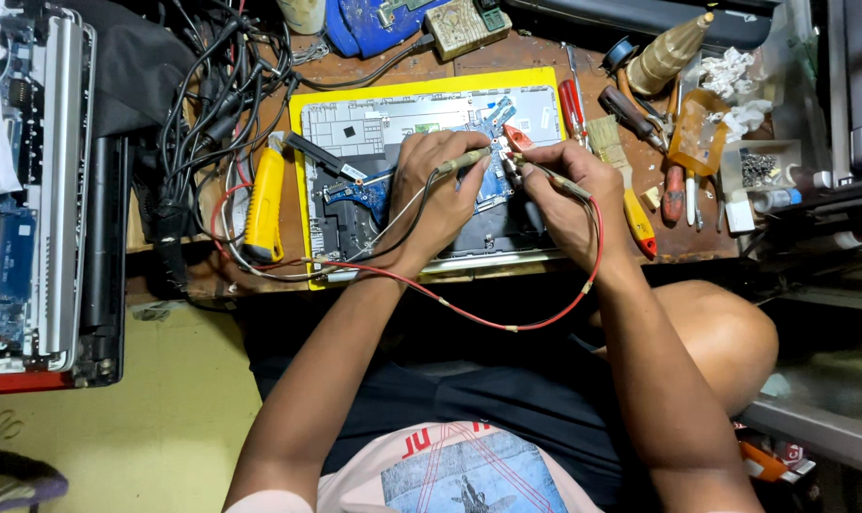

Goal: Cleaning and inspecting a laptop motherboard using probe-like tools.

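A yellow meter (265,199) lies on the counter (507,52) at the left, beside a tangle of black cables (198,104). From it a black lead and a red lead (507,326) run toward the person.

The left arm rises from the lower middle, forearm angled up and to the right, wrist bent over the open laptop (355,123). The left hand (435,195) has its fingers curled, its grip closed on a probe (464,161) pinched between thumb and fingertips, the tip pointing right.

The laptop lies on a yellow mat (303,190), its blue board (364,195) partly hidden under the left hand.

The right arm comes up from the lower right, elbow out by the knee, forearm slanting up and to the left. The right hand (568,199) grips a 2nd probe (559,180) tightly, the tip aimed left and down. The 2 probe tips nearly meet between the hands, just above the board.

Right of the hands, screwdrivers (673,185) and a brush (606,138) lie on the counter.
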